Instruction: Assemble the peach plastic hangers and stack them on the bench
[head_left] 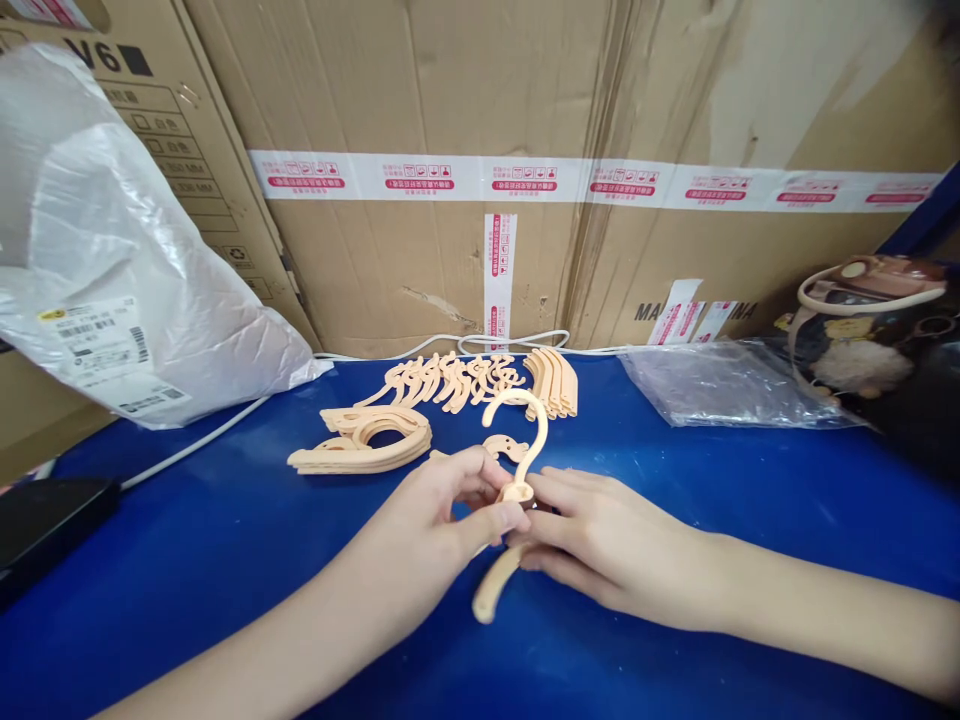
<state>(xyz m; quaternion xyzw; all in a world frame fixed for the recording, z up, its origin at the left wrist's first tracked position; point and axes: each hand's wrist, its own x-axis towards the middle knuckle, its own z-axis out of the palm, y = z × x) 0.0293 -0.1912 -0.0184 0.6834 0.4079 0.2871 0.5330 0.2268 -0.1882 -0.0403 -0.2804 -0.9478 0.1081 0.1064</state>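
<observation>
Both hands meet at a beige plastic clothes hanger (531, 450) over the middle of the blue table. Its curved hook points up and away from me, and one arm of it slants down toward me. My left hand (457, 515) pinches the hanger at the base of the hook between thumb and fingers. From the right, my right hand (607, 535) has its fingers closed around the same joint and the lower arm. The far part of the hanger is hidden by my fingers. Just behind the hands lies another beige hanger piece (504, 446), partly covered.
Behind are a stack of beige curved hanger pieces (367, 458), a row of hooks (450, 380) and stacked arms (553, 383). A clear plastic bag (720, 385) and a dark bag (862, 330) lie right. A white parcel bag (135, 250), black device (56, 530) and cardboard boxes (420, 90) border the table.
</observation>
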